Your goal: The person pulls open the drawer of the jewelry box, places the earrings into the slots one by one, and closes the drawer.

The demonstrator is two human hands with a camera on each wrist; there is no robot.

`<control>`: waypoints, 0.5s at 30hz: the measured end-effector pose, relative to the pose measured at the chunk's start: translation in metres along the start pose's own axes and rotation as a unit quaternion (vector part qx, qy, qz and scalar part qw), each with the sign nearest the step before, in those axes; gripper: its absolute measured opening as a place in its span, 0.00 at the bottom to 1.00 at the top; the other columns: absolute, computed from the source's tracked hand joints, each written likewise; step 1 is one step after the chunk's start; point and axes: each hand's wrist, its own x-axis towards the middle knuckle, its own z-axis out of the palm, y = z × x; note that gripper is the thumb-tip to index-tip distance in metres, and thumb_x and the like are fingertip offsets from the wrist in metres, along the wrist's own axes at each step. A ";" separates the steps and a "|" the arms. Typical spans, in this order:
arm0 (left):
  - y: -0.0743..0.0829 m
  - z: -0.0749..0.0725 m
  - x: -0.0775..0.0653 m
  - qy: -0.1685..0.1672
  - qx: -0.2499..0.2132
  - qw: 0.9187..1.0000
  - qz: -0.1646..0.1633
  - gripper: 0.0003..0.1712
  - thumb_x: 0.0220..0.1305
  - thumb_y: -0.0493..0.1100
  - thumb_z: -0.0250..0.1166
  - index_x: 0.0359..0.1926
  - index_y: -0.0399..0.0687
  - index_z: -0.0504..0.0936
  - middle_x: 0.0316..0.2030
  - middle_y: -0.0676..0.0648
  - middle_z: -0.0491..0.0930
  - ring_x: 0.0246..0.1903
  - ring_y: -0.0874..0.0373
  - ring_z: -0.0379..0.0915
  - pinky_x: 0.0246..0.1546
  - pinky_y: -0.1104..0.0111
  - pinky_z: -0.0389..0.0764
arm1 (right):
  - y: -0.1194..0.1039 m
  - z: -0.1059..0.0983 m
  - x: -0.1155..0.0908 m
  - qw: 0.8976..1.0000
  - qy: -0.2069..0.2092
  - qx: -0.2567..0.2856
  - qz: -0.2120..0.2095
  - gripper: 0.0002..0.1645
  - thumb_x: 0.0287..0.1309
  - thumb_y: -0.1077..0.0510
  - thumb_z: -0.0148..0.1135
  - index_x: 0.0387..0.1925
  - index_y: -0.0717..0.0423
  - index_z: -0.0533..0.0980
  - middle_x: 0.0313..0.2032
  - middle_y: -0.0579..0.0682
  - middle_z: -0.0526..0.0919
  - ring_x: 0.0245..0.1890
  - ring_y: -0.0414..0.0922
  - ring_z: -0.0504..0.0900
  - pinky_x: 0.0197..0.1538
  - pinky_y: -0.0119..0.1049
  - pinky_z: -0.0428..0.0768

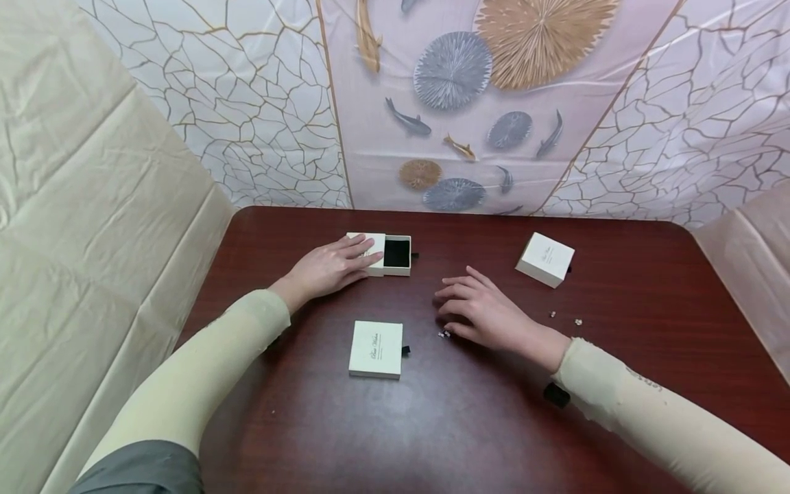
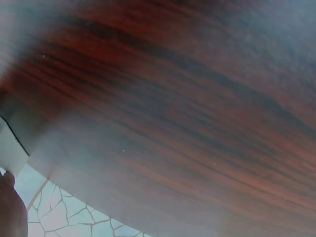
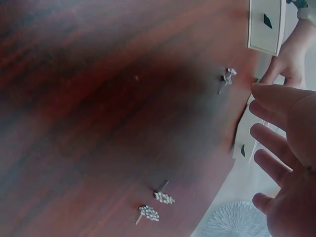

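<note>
Left hand (image 1: pixel 330 267) lies straight-fingered on the gift box (image 1: pixel 397 271), keep that steady; right hand (image 1: pixel 478 309) is loosely spread, gently pinch the stud earrings (image 3: pixel 228 77) at its 8 o'clock.

2 cream sleeves (image 1: pixel 204 370) — right printed, left topped by dark-grey fabric (image 1: pixel 148 470).

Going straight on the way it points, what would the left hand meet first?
Beyond the box cover under it, the left hand would probably meet the open drawer, though height is hard to judge.
</note>
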 end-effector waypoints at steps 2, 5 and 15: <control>0.000 0.000 0.000 -0.002 -0.001 1.000 0.000 0.29 0.74 0.46 0.71 0.73 0.51 0.80 0.70 0.36 0.78 0.72 0.40 0.72 0.73 0.49 0.73 | -0.002 0.002 -0.001 1.000 0.001 -0.001 -0.004 0.10 0.59 0.58 0.80 0.42 0.52 0.89 0.56 0.54 0.87 0.68 0.60 0.78 0.77 0.70 0.60; 0.000 0.000 0.000 -0.007 -0.002 1.000 -0.004 0.29 0.74 0.46 0.71 0.73 0.51 0.80 0.70 0.37 0.77 0.72 0.40 0.72 0.73 0.48 0.72 | -0.004 0.006 -0.002 1.000 0.005 -0.004 -0.011 0.09 0.58 0.57 0.80 0.40 0.52 0.89 0.55 0.53 0.88 0.68 0.59 0.78 0.78 0.69 0.59; 0.002 0.000 0.001 -0.016 -0.001 1.000 -0.015 0.29 0.75 0.46 0.70 0.74 0.51 0.79 0.71 0.37 0.76 0.73 0.41 0.70 0.74 0.49 0.71 | -0.009 0.017 -0.004 0.999 0.020 -0.024 -0.029 0.08 0.57 0.57 0.81 0.32 0.51 0.86 0.53 0.53 0.88 0.66 0.58 0.79 0.78 0.68 0.60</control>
